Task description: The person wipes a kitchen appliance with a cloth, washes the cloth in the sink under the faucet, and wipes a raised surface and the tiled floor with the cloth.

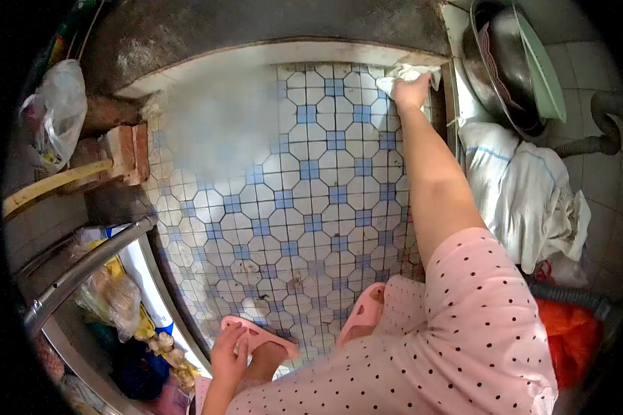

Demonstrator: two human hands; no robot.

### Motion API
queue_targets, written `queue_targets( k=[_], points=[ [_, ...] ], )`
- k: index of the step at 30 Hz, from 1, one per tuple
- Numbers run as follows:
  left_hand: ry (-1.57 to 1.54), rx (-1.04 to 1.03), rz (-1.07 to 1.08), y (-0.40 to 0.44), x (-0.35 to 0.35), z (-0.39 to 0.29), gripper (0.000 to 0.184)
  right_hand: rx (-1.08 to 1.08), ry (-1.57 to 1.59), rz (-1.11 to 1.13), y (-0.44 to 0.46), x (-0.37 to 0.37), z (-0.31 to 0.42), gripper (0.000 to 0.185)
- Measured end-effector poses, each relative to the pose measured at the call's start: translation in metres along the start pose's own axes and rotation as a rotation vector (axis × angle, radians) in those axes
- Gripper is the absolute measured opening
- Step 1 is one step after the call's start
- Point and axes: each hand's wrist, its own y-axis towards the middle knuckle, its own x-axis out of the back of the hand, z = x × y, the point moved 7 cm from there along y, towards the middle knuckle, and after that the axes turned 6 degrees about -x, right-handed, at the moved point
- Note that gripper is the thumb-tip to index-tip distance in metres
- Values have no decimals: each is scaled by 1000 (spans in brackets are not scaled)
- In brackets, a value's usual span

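Observation:
My right hand (412,92) reaches far forward and is closed on a white cloth (394,75). The cloth is bunched against the tiled floor (311,159) in the far right corner, at the foot of the low white ledge (291,52). My left hand (229,351) hangs low at the front, over a pink slipper (266,337). Its fingers are loosely stretched, and nothing shows in them. The other pink slipper (363,315) stands on the tiles to the right.
Metal basins (488,69) and a pale green basin (543,69) lean at the upper right, above a white sack (526,187). A red bag (567,339) lies below. On the left are a metal rail (93,270), bricks (130,153) and plastic-bagged goods (114,297).

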Motion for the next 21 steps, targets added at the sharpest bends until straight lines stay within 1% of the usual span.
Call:
queue_targets(
  k=[1,3,5,6,8,11,12,13,15,16,17,18,19,20,21],
  points=[
    [-21,-15,16,0,-4,-3,23,5,-24,88,-7,-2,2,75],
    [-73,-53,23,8,-13,-11,23,283,-150,158,-23,-40,-25,65],
    [-110,-81,4,12,-16,-21,24,429,-239,327,-86,-54,-9,71],
    [-105,-96,3,14,-14,-26,24,379,-115,494,-119,-67,-13,71],
    [-65,-107,1,17,-8,-30,25,646,-70,674,-192,-76,-4,69],
    [-15,-64,-22,17,4,-24,24,639,65,496,-214,-55,-9,67],
    [-24,-42,-53,18,9,-24,23,348,40,364,-188,-43,-20,65],
    [-36,-19,-77,17,12,-22,22,105,480,240,-166,-20,-12,64],
    [-51,-9,-86,16,6,-18,21,6,321,-337,-111,12,-34,63],
    [-55,-16,-72,16,0,-14,21,106,220,-533,-83,22,-41,64],
    [-55,-23,-63,14,-5,-10,21,166,248,-565,-62,32,-36,62],
    [-3,-68,-38,10,-13,-6,22,135,223,-545,-42,37,-31,57],
    [7,-87,-19,7,-17,-5,22,179,121,-329,-23,37,-18,57],
    [16,-100,4,3,-21,-4,22,152,-74,-306,-8,30,-20,49],
    [21,-107,32,-2,-27,-6,23,-12,-185,-115,1,30,-11,45]
  ],
)
